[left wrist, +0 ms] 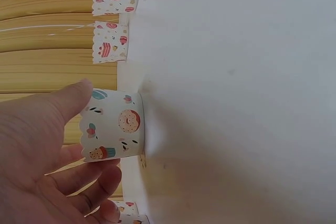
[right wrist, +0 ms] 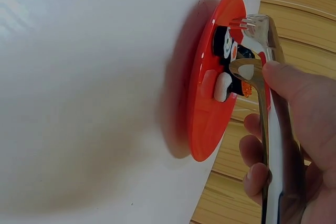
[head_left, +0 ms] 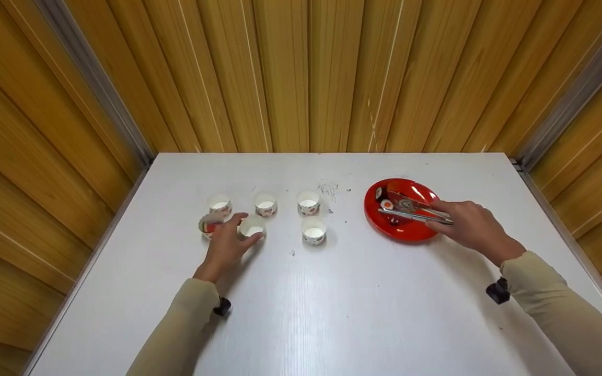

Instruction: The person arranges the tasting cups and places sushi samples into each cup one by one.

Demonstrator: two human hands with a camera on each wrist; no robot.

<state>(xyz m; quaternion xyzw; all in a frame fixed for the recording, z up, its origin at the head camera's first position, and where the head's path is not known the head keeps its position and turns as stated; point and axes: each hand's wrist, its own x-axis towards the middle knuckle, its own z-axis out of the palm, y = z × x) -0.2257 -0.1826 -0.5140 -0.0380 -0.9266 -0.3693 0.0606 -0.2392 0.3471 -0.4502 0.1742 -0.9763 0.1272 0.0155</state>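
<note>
My left hand [head_left: 225, 243] holds a white paper baking cup [left wrist: 118, 127], printed with donuts and cupcakes, between thumb and fingers. The cup stands upright on or very near the tabletop. My right hand [head_left: 471, 225] grips metal serving tongs [right wrist: 265, 124], one end fork-shaped and the other spoon-shaped. Their tips are over a red plate [head_left: 400, 237] at the right. On that plate lie several sushi pieces [right wrist: 222, 40], some wrapped in black, close to the tips. Whether the tongs pinch a piece I cannot tell.
Several more baking cups stand around the left hand, among them a back-left cup [head_left: 220, 209] and a front-right cup [head_left: 313, 236]. Something red and yellow [head_left: 211, 227] shows just left of the left hand, partly hidden. Wood-patterned walls [head_left: 280, 78] border the white table [head_left: 332, 313].
</note>
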